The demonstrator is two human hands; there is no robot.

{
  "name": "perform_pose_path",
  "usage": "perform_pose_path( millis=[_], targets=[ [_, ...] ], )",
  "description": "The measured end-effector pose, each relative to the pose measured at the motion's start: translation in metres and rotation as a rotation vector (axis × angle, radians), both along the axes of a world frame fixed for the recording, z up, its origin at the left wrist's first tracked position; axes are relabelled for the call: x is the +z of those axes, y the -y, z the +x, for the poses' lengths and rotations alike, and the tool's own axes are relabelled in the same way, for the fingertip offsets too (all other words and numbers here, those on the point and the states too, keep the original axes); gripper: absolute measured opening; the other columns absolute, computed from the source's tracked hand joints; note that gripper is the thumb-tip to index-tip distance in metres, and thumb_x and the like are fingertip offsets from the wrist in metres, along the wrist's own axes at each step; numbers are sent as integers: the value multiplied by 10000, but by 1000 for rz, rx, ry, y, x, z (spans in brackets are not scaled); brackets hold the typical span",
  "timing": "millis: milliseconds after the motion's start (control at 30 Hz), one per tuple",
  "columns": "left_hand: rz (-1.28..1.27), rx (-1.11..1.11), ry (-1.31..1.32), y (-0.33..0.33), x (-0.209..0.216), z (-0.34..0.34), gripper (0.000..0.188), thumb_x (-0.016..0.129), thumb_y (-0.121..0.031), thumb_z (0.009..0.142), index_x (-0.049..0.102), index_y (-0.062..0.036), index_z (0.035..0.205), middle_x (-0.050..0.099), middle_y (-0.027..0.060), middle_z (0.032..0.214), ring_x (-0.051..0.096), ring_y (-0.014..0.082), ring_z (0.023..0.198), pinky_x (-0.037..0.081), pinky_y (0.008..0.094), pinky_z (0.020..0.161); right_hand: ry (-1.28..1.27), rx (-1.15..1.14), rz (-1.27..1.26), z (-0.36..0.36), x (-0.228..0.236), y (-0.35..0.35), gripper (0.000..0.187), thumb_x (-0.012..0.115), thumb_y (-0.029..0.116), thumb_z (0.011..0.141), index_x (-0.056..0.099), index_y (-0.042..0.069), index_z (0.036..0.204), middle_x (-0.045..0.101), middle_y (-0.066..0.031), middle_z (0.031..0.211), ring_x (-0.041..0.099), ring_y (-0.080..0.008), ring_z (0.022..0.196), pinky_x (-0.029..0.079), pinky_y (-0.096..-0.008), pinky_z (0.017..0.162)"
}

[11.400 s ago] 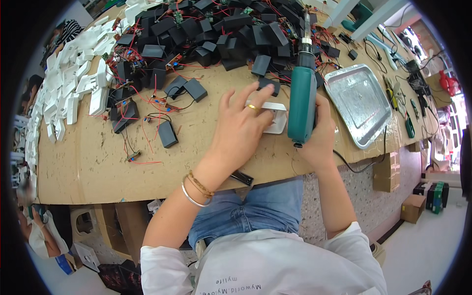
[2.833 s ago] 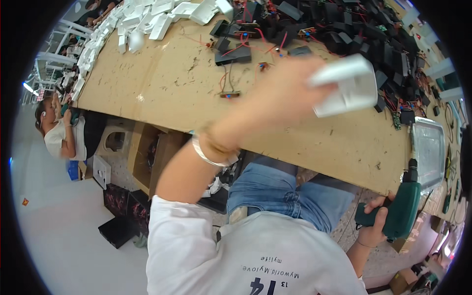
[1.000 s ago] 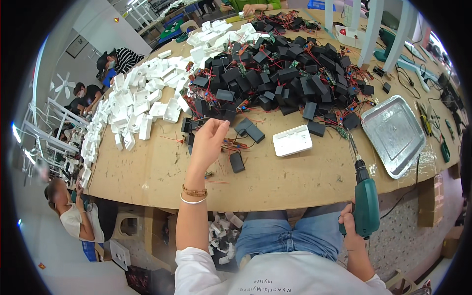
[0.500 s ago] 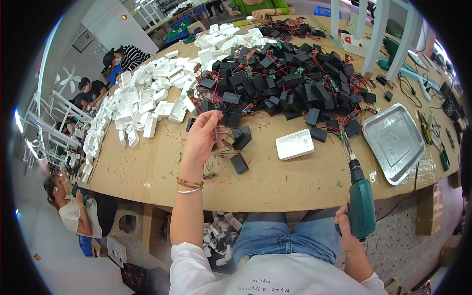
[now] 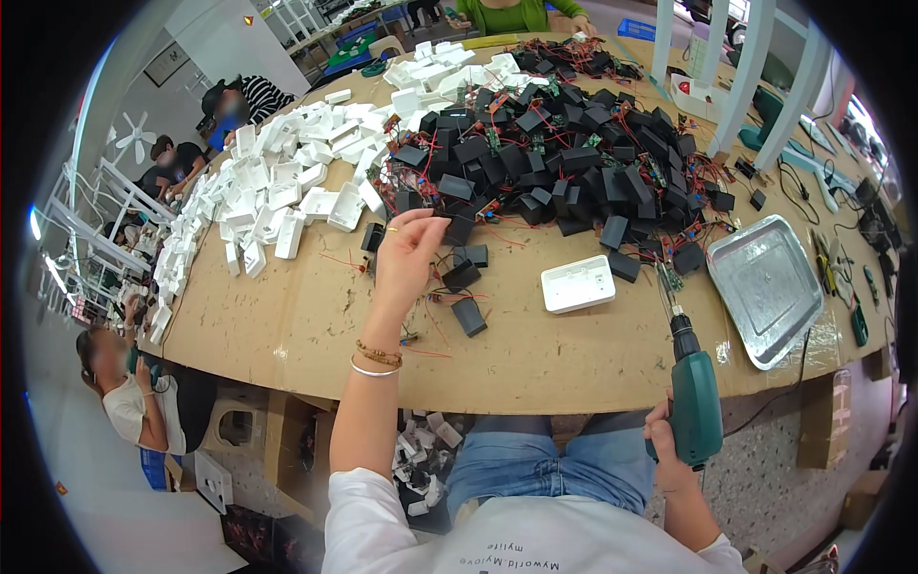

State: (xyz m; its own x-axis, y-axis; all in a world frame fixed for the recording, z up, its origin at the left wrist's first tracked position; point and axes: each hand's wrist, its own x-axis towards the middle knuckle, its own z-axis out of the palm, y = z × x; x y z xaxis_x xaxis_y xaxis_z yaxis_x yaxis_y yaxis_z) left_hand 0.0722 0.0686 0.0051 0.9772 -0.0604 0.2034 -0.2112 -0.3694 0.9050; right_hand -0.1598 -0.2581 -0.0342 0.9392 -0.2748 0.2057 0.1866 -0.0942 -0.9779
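Note:
My right hand [image 5: 672, 442] grips a green and black corded power drill [image 5: 696, 411] beside the table's front edge. The drill's long metal tip points away over the table toward a small circuit board. My left hand [image 5: 409, 258] is raised over the table's middle with thumb and fingers pinched together; whatever is between them is too small to make out. Close by it lie loose black boxes [image 5: 469, 317] with thin red wires. To its right, an open white plastic case [image 5: 579, 284] lies with its hollow side up.
Behind my hands spreads a big heap of black boxes [image 5: 564, 163] with wires and boards. White cases [image 5: 287, 191] pile up on the left. A metal tray [image 5: 765, 287] and pliers [image 5: 824, 263] lie at right, near white posts [image 5: 727, 115]. Several people work around.
My left hand has turned, its fingers now reaching right toward the heap with the back of the hand showing. The drill stays in my right hand, slightly shifted left with the view.

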Motion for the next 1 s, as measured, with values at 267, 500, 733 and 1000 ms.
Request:
perform_pose_path(
  millis=[267, 500, 733, 1000],
  targets=[
    [-328, -46, 216, 18, 49, -27, 334, 408, -290, 1045, 611, -31, 1100, 637, 21, 775, 573, 72, 742, 472, 229, 692, 118, -36, -254, 25, 21, 5, 178, 680, 61, 800, 589, 0, 940, 630, -54, 810, 566, -116, 642, 465, -258, 590],
    [207, -762, -215, 81, 66, -87, 410, 394, -240, 1043, 608, -33, 761, 596, 16, 611, 563, 129, 570, 451, 272, 583, 184, 106, -180, 77, 65, -36, 429, 762, 63, 787, 504, 12, 1125, 633, -65, 921, 609, -115, 770, 489, -246, 681],
    [351, -1163, -423, 105, 61, -89, 408, 391, -362, 1034, 598, -40, 891, 602, 57, 594, 593, 223, 542, 469, 337, 571, 228, 299, -151, 77, 69, -33, 470, 739, -10, 786, 450, -6, 1156, 643, -96, 906, 622, -121, 731, 500, -251, 629],
    [51, -837, -75, 113, 40, -105, 215, 517, -204, 991, 616, -15, 967, 626, 61, 653, 620, 191, 551, 487, 318, 557, -59, 277, -83, 78, 64, -25, 410, 770, 56, 789, 525, 20, 1116, 640, -54, 932, 620, -94, 867, 508, -257, 751]
  ],
)
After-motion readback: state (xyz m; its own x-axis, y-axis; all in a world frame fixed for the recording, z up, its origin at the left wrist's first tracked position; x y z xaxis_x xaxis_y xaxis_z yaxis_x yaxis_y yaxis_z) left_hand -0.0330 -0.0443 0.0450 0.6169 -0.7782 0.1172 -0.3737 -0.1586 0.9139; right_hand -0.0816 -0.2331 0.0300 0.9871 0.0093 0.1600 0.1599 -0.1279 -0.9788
